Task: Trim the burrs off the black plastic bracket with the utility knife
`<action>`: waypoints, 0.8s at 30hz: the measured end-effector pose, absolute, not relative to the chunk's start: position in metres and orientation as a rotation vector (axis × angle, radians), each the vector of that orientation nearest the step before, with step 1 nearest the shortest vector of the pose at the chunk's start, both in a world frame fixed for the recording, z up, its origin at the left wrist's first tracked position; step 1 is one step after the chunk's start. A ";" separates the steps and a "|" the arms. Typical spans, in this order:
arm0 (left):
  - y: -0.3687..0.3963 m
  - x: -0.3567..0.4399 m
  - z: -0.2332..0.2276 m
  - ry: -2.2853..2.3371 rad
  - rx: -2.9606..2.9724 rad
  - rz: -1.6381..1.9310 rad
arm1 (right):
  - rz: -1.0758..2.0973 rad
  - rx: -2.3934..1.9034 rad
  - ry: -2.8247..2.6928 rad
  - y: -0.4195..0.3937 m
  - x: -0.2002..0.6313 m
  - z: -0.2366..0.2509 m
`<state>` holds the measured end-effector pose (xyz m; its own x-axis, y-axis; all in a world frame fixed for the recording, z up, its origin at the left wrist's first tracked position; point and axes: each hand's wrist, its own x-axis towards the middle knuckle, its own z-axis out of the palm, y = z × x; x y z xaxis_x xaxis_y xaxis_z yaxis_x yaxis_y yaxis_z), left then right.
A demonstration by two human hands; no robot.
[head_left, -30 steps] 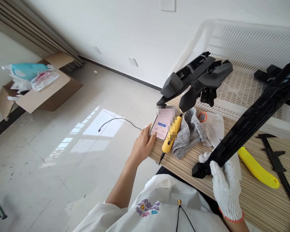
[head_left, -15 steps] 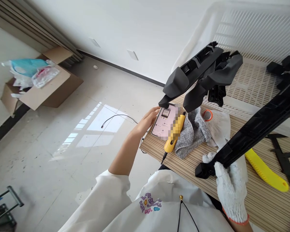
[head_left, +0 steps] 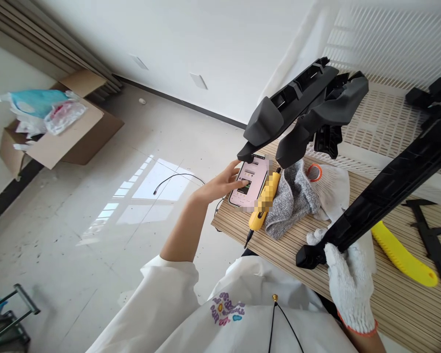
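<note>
Black plastic, long and ribbed, is the part [head_left: 389, 189] that the right hand [head_left: 347, 287] holds by its lower end; the hand wears a white knit glove with an orange cuff, and its fingers are closed around the part, which rises to the right above the table and crosses the upper right edge of the view. The left hand [head_left: 222, 184] is bare and reaches to a smartphone [head_left: 247, 182] lying near the left corner of the slatted wooden table [head_left: 279, 245]; its fingers are a little spread and one fingertip touches the lit screen. Just beside the phone on the right lies a yellow electric screwdriver [head_left: 264, 203], and against it a grey glove [head_left: 292, 201] and a white glove [head_left: 329, 189] are crumpled. Above the phone two dark grey plastic parts [head_left: 301, 110] stick out from a white slotted crate [head_left: 382, 113]. Further right on the table lie a yellow plastic tool [head_left: 402, 252] and a black caliper [head_left: 431, 242]. On the tiled floor at the left stands an open cardboard box [head_left: 64, 135] with plastic bags, and a black cable [head_left: 176, 179] lies near the sunlit patch.
</note>
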<state>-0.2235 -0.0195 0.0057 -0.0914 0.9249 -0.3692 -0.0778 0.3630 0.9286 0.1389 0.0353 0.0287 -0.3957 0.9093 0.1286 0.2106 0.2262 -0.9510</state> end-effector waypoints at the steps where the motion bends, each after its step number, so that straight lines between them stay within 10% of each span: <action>1: -0.017 -0.221 0.005 1.401 0.846 1.027 | 1.202 -1.059 -1.772 0.036 0.138 0.030; 24: -0.012 -0.222 0.009 1.363 0.956 1.022 | 1.254 -1.096 -1.751 0.035 0.136 0.032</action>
